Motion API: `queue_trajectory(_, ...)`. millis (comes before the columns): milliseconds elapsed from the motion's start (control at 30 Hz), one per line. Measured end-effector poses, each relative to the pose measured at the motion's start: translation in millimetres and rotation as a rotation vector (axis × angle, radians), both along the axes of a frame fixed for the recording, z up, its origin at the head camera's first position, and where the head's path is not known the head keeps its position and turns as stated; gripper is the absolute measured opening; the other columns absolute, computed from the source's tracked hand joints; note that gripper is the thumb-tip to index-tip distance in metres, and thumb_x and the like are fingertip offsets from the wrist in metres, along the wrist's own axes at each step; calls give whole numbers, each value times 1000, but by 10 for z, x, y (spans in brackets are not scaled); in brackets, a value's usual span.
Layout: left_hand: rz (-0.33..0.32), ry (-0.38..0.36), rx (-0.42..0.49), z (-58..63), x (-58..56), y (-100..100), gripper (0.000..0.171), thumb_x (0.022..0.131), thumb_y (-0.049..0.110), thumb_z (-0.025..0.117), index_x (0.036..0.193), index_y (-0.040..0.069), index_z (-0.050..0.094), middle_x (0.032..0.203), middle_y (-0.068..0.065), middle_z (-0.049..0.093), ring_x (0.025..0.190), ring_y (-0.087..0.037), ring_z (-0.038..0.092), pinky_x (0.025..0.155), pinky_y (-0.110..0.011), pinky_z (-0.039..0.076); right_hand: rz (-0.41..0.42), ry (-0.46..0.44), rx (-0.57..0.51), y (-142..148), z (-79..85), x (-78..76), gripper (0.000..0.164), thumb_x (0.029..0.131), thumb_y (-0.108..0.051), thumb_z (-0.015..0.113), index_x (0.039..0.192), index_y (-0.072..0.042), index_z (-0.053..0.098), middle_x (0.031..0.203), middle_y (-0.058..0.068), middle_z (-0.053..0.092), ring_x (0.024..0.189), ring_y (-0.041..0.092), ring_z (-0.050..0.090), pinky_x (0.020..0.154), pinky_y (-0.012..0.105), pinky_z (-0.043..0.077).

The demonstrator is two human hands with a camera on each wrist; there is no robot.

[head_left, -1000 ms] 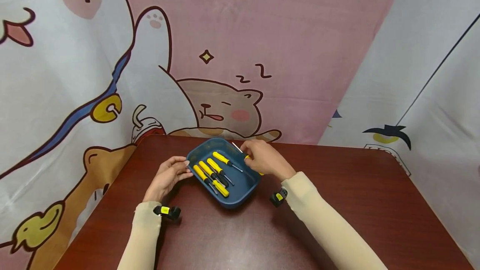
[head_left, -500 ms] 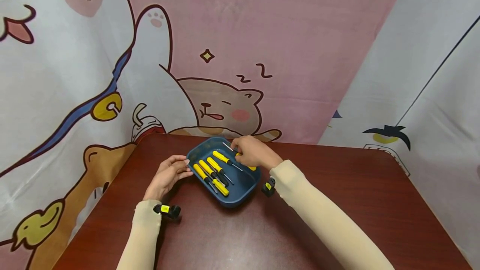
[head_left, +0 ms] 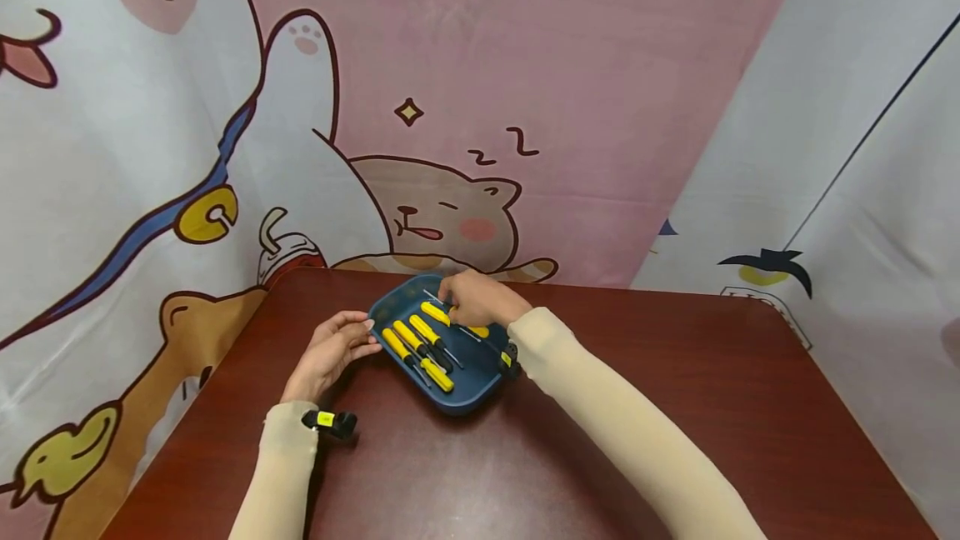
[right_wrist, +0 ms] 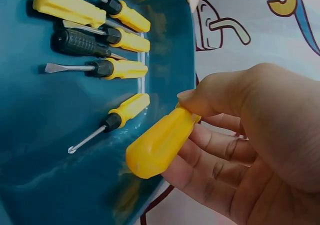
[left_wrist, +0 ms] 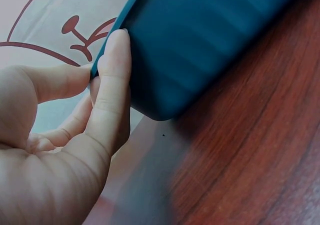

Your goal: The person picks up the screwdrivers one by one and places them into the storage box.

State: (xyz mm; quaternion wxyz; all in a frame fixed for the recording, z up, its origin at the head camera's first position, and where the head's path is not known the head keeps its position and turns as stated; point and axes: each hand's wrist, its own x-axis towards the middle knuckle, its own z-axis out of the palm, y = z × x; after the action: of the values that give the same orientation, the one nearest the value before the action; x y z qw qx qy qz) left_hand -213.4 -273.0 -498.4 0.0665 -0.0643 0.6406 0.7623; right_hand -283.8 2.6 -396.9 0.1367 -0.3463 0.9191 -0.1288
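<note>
A dark blue plastic tray (head_left: 474,377) lies at the far middle of the table with several screwdrivers in it. Most have yellow handles, like this yellow screwdriver (right_wrist: 125,70); a black-handled screwdriver (right_wrist: 80,43) lies among them. My left hand (head_left: 330,352) pinches the tray's left rim between thumb and fingers, seen close in the left wrist view. Over the tray's far right part, my right hand (head_left: 480,297) holds another screwdriver (right_wrist: 162,142) by its yellow handle, its shaft pointing to the far left in the head view. One lying screwdriver (right_wrist: 131,109) is close beside it.
The tray stands on a reddish-brown wooden table (head_left: 675,390). Behind the table's far edge hangs a pink and white cloth (head_left: 585,107) printed with cartoon animals. A small black camera (head_left: 330,422) is worn on the left wrist, another on the right.
My right hand has moved left with the screwdriver, from the tray's right rim to over the lying screwdrivers. The left hand keeps its hold on the rim.
</note>
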Motion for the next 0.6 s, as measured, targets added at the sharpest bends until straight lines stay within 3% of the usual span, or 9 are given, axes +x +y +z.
queue_trajectory(133, 4, -2, 3, 9, -6, -9, 33, 103, 10, 62, 130, 0, 46, 99, -8, 59, 81, -15, 66, 83, -33, 65, 25, -10, 30, -73, -38, -47, 41, 97, -16, 68, 137, -10, 64, 91, 2, 67, 63, 13, 57, 60, 24, 49)
queue_trajectory(367, 8, -14, -13, 19, -10, -1, 34, 103, 10, 60, 132, 1, 45, 100, -8, 59, 81, -15, 66, 85, -34, 65, 24, -33, 84, -196, -66, -116, 41, 97, -18, 70, 137, -11, 64, 79, 1, 62, 62, 12, 54, 57, 22, 47)
queue_trajectory(433, 11, -18, -14, 17, -8, 3, 34, 103, 10, 61, 132, 1, 46, 100, -8, 59, 81, -15, 66, 85, -34, 65, 26, -37, 105, -227, -78, -130, 41, 97, -19, 70, 137, -10, 64, 82, 3, 65, 64, 12, 54, 59, 22, 47)
queue_trajectory(600, -4, 0, -7, -4, -2, -8, 35, 103, 11, 62, 132, 0, 45, 99, -7, 59, 81, -14, 66, 85, -34, 65, 27, -43, 137, -294, -120, -147, 41, 97, -20, 71, 137, -11, 65, 116, 5, 71, 68, 13, 56, 67, 24, 51)
